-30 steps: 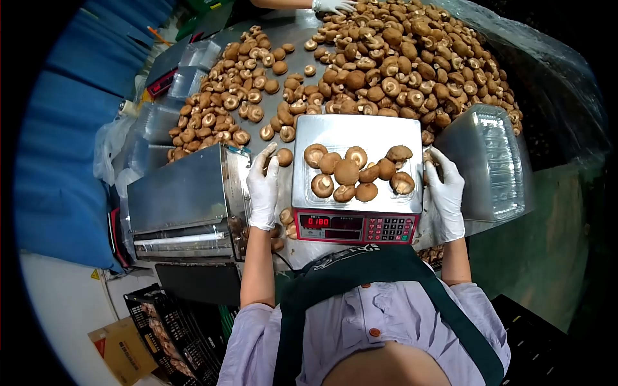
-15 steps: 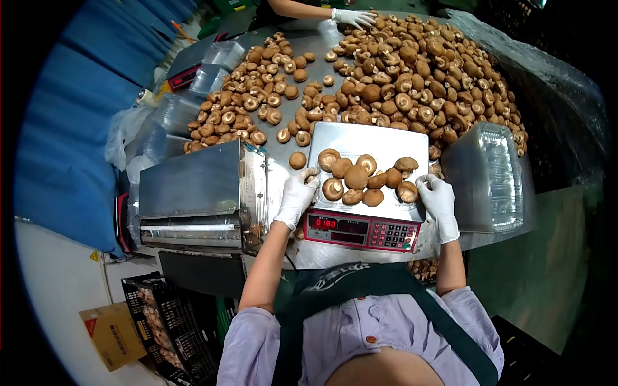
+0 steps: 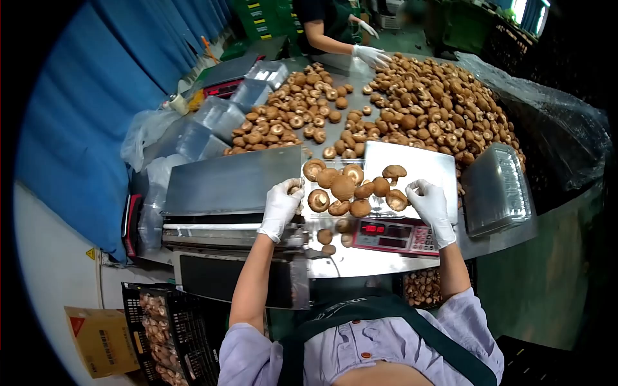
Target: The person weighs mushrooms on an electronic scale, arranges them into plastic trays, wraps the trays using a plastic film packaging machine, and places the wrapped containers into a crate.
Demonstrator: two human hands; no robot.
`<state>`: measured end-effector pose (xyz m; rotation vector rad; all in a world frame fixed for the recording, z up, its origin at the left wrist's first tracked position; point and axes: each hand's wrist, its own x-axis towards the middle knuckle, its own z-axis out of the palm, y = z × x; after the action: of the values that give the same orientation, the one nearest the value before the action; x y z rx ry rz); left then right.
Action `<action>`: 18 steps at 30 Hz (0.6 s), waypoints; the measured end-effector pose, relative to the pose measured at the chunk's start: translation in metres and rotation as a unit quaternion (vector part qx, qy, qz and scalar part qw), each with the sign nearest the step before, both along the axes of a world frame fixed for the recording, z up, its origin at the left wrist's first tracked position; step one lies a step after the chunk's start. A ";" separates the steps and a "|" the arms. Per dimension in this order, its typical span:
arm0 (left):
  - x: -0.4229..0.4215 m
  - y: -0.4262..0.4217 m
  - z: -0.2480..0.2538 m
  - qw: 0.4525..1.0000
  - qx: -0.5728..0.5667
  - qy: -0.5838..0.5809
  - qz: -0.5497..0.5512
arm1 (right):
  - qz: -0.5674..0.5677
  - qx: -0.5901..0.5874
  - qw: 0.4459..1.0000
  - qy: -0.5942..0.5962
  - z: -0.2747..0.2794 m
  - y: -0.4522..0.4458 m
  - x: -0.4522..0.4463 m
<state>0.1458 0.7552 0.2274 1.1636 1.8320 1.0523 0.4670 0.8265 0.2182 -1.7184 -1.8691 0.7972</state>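
A clear plastic tray (image 3: 378,208) of brown mushrooms (image 3: 342,186) is held level between my hands, above the table. My left hand (image 3: 282,207), in a white glove, is closed on the tray's left end. At the right end, my gloved right hand (image 3: 429,207) pinches the edge. The tray overlaps the left part of the digital scale's steel plate (image 3: 432,170) from my view. Below the plate is the scale's red-framed panel (image 3: 393,236), its lit digits blurred. Several loose mushrooms (image 3: 325,236) lie on the table left of the panel.
A metal box-like machine (image 3: 235,182) stands by my left hand. Stacked clear trays (image 3: 497,190) stand to the right. A large mushroom heap (image 3: 431,103) and a smaller pile (image 3: 293,112) cover the far table. A co-worker's gloved hand (image 3: 371,56) touches the heap's far edge.
Both hands have lifted the tray of mushrooms off the middle of the scale and shifted it left. My view has tilted up, showing more of the co-worker and the room behind.
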 end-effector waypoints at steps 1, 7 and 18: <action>-0.021 -0.010 0.002 1.000 0.002 0.004 0.000 | 0.012 0.007 1.000 -0.010 0.003 -0.004 -0.021; -0.164 -0.058 0.003 0.998 0.012 -0.050 0.031 | 0.083 0.093 0.990 -0.068 0.011 -0.022 -0.162; -0.317 -0.063 -0.019 0.997 -0.021 0.033 0.060 | 0.084 0.045 0.994 -0.046 -0.008 -0.034 -0.319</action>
<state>-0.1712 0.6926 0.2082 1.0862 1.9871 1.0477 0.1480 0.7927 0.2099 -1.5833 -2.0997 0.6935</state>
